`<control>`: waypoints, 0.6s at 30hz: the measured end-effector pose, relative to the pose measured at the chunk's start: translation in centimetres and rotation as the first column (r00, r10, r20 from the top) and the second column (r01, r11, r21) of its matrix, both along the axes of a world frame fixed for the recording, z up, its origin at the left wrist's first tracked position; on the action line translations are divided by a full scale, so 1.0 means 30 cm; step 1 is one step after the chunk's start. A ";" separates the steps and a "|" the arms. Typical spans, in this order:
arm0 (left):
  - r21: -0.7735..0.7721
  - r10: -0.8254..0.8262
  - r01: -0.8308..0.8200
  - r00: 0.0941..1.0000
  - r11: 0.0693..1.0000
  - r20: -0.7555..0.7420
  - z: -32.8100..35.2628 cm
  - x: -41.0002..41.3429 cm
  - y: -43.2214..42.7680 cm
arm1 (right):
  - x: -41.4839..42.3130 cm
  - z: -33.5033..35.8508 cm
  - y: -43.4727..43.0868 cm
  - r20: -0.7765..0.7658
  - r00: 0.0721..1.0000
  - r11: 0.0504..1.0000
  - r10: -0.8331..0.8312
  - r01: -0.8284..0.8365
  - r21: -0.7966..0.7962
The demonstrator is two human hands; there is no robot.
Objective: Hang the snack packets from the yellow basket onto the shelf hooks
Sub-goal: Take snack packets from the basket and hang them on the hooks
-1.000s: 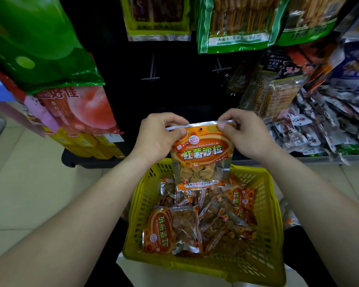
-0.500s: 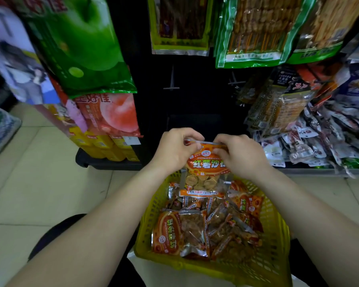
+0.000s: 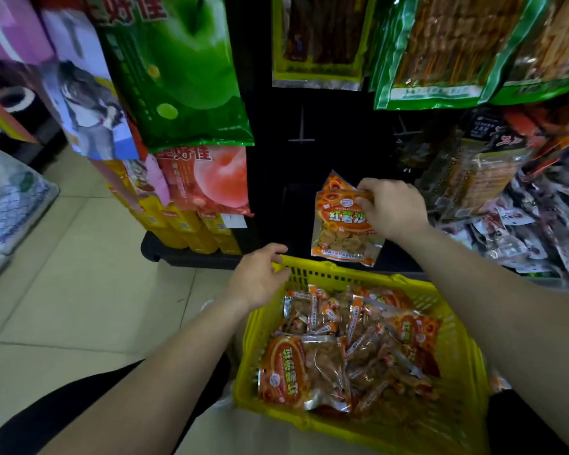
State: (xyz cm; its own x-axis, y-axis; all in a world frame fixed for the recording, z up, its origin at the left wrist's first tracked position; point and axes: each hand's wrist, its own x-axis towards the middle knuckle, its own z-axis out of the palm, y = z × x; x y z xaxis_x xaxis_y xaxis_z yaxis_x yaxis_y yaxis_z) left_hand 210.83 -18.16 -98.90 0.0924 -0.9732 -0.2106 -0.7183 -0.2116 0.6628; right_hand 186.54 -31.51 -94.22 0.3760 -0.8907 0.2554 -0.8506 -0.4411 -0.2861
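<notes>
My right hand (image 3: pixel 390 208) grips the top of an orange snack packet (image 3: pixel 339 231), held upright against the dark shelf back just above the basket's far rim. A second orange packet's corner shows right behind it. My left hand (image 3: pixel 260 277) hovers empty with fingers spread at the far left rim of the yellow basket (image 3: pixel 457 389), which sits in front of me. Inside lie several orange packets (image 3: pixel 296 369) and small wrapped snacks. An empty metal hook (image 3: pixel 301 133) sticks out of the dark panel above the held packet.
Large green and red bags (image 3: pixel 178 70) hang at the left, skewer snack bags (image 3: pixel 440 50) above and to the right. Small packets are piled on the right shelf (image 3: pixel 523 231). Yellow boxes (image 3: pixel 191 231) stand on the black shelf base. Beige tiled floor lies to the left.
My left hand let go of the packet and dropped to the basket rim. My right hand carried the packet up and forward toward the dark shelf panel.
</notes>
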 end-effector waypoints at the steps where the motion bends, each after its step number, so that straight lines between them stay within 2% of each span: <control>1: 0.009 0.004 -0.004 1.000 1.000 -0.017 -0.028 -0.014 -0.026 | 0.013 -0.022 -0.030 -0.015 1.000 1.000 -0.007 0.007 -0.011; 9: 0.037 0.019 -0.017 0.998 0.999 -0.053 -0.297 -0.127 -0.418 | 0.129 -0.260 -0.372 0.016 0.998 0.996 -0.054 0.055 -0.076; 18: 0.066 0.100 -0.105 0.992 0.992 0.075 -0.573 -0.124 -0.810 | 0.301 -0.495 -0.729 0.022 1.000 1.000 -0.020 0.020 -0.022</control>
